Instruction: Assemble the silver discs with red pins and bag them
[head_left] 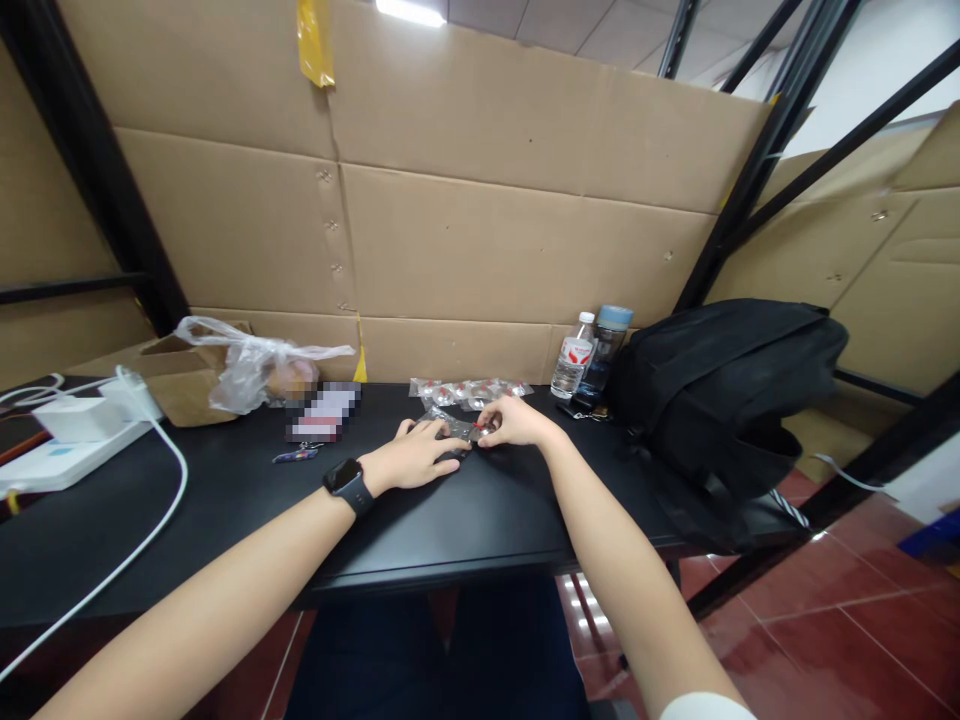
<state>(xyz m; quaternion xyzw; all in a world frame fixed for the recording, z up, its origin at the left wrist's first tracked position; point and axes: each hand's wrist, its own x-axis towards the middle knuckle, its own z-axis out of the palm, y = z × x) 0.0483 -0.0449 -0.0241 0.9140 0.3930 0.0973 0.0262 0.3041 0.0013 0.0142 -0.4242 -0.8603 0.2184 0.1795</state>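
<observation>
Clear packet lies beneath the left hand, grip apart, its edge pinched by the right hand.

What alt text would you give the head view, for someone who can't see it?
The left hand rests on clear wrapping on a black desk while the right hand pinches a small, partly hidden item. Clear packets lie behind the hands; two bottles and a backpack are to the right, a plastic bag and power strip to the left.
</observation>
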